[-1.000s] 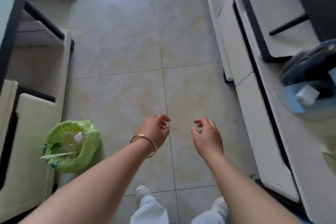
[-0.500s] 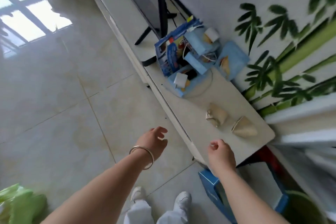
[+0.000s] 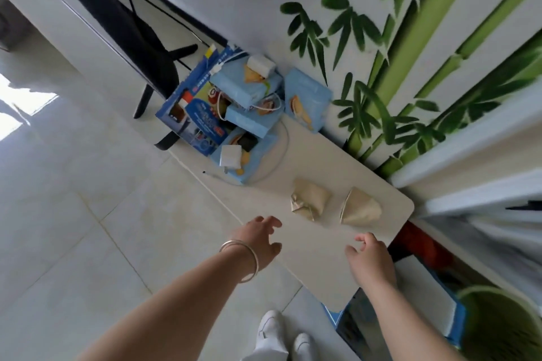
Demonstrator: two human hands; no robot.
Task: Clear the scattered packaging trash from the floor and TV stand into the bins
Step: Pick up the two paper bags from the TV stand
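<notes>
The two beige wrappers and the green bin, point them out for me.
left beige wrapper (image 3: 310, 198), head view, on its crumpled middle
right beige wrapper (image 3: 361, 208), head view, on its flat face
green bin (image 3: 481, 294), head view, on its rim

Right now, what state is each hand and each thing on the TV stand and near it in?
left hand: empty, fingers spread over the stand's edge
right hand: empty, fingers loosely curled
crumpled tan wrapper: lying on the TV stand, untouched
cone-shaped tan wrapper: lying on its side, untouched
blue snack boxes: heaped in a loose pile
white cable: looped beside the pile
green bin: open-topped, on the floor
</notes>
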